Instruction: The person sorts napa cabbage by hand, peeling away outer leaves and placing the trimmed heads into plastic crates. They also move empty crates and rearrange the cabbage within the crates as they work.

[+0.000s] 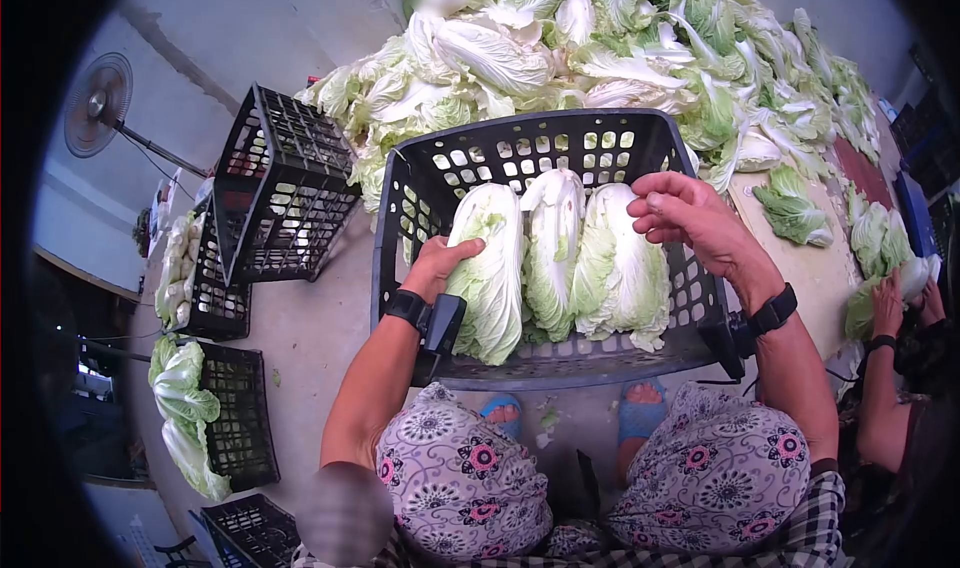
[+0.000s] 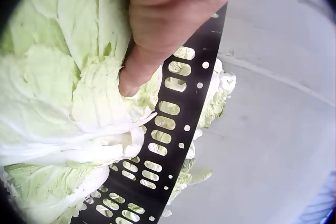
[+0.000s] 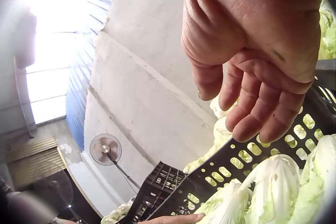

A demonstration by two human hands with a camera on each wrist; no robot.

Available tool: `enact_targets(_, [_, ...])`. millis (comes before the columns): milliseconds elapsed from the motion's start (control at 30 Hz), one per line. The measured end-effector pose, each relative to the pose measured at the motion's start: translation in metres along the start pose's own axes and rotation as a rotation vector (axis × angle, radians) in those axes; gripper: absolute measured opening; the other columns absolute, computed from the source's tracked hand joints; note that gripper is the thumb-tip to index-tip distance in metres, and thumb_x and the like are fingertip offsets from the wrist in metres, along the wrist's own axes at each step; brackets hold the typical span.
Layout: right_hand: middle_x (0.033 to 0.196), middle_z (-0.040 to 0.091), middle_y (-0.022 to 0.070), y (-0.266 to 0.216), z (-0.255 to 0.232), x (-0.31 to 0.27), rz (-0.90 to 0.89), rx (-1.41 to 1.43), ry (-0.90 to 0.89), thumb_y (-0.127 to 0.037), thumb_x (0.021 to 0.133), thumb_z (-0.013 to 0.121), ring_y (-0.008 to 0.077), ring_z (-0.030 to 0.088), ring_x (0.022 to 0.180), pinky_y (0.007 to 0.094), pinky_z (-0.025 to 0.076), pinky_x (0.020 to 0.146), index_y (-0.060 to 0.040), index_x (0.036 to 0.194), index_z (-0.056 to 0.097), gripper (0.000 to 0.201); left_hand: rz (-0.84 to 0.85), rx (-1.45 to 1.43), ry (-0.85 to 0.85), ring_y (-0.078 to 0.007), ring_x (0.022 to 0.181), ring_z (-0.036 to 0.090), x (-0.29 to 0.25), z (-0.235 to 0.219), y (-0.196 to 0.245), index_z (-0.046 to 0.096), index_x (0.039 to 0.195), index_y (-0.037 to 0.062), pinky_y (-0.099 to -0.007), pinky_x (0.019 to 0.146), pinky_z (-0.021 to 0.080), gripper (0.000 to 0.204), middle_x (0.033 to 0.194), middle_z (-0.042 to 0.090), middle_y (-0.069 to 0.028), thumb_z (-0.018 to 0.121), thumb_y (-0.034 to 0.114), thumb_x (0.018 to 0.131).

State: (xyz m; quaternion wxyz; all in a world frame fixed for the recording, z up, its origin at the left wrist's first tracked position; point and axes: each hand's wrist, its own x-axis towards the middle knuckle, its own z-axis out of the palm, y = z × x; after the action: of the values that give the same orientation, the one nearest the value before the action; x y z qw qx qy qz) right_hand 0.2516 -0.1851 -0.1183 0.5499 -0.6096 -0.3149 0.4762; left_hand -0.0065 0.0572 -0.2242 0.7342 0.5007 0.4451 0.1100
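Note:
Three pale green cabbages lie side by side in a black crate (image 1: 555,376). My left hand (image 1: 440,265) grips the left cabbage (image 1: 487,288), thumb on its top and fingers down between it and the crate wall, mostly hidden. The left wrist view shows the thumb of this hand (image 2: 168,19) against the leaves (image 2: 68,92). Above the right cabbage (image 1: 625,278), my right hand (image 1: 695,218) hangs with loosely bent fingers and holds nothing. In the right wrist view that hand (image 3: 252,50) is in the air over the middle cabbage (image 3: 273,187). The middle cabbage (image 1: 552,258) is untouched.
A large cabbage heap (image 1: 500,58) lies behind the crate. Stacked black crates (image 1: 290,188) and another crate with cabbages (image 1: 240,408) stand at the left, near a fan (image 1: 97,103). Another person's hands (image 1: 888,308) touch a cabbage at the right, beside a board (image 1: 780,258).

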Motion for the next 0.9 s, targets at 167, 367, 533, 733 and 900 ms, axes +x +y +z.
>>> enact_targets(167, [0.101, 0.062, 0.0051, -0.008, 0.007, -0.006, -0.003, -0.025, 0.008, -0.022, 0.091, 0.054, 0.01, 0.06, 0.086, 0.0238, 0.049, 0.074, -0.0048, 0.115, 0.053, 0.03, 0.086, 0.045, 0.002, -0.0243, 0.078, 0.067, -0.021, -0.004, 0.01, 0.058, 0.102, -0.0095, -0.0365, 0.07, 0.056, 0.04, 0.094, 0.066, -0.0176, 0.074, 0.015, 0.076])
enact_targets(367, [0.107, 0.058, 0.0064, -0.01, 0.023, -0.009, 0.05, -0.124, -0.089, -0.027, 0.089, 0.056, 0.0121, 0.058, 0.089, 0.0273, 0.048, 0.074, -0.0047, 0.119, 0.05, 0.038, 0.229, -0.228, -0.112, -0.0235, 0.086, 0.066, -0.047, 0.008, 0.027, 0.049, 0.114, -0.0042, -0.0372, 0.073, 0.056, 0.044, 0.102, 0.063, -0.0152, 0.069, 0.017, 0.082])
enact_targets(533, [0.129, 0.045, 0.0157, -0.031, 0.038, -0.007, -0.081, -0.313, -0.196, -0.046, 0.076, 0.067, 0.0235, 0.05, 0.113, 0.0359, 0.043, 0.092, -0.0037, 0.135, 0.033, 0.08, 0.577, -0.262, -0.228, -0.0213, 0.099, 0.06, -0.083, 0.017, 0.068, 0.041, 0.122, -0.0011, -0.0347, 0.085, 0.051, 0.055, 0.112, 0.057, -0.0127, 0.071, 0.019, 0.08])
enact_targets(733, [0.142, 0.028, 0.0251, -0.107, 0.054, -0.023, -0.502, -0.447, -0.084, -0.051, 0.057, 0.08, 0.0323, 0.031, 0.132, 0.0405, 0.024, 0.11, -0.0028, 0.144, 0.011, 0.121, 0.799, -0.064, -0.392, -0.0204, 0.111, 0.052, -0.152, 0.047, 0.134, 0.034, 0.132, 0.0007, -0.0341, 0.097, 0.04, 0.083, 0.121, 0.053, -0.0113, 0.079, 0.033, 0.07])
enact_targets(900, [0.127, 0.05, 0.0117, -0.146, 0.079, -0.062, -0.593, -0.2, -0.189, -0.038, 0.056, 0.085, 0.0232, 0.047, 0.117, 0.0355, 0.035, 0.103, -0.0044, 0.136, 0.035, 0.1, 0.871, 0.213, -0.499, -0.0171, 0.116, 0.048, -0.193, 0.073, 0.167, 0.03, 0.137, 0.0013, -0.0316, 0.1, 0.036, 0.085, 0.126, 0.051, -0.0116, 0.074, 0.037, 0.074])
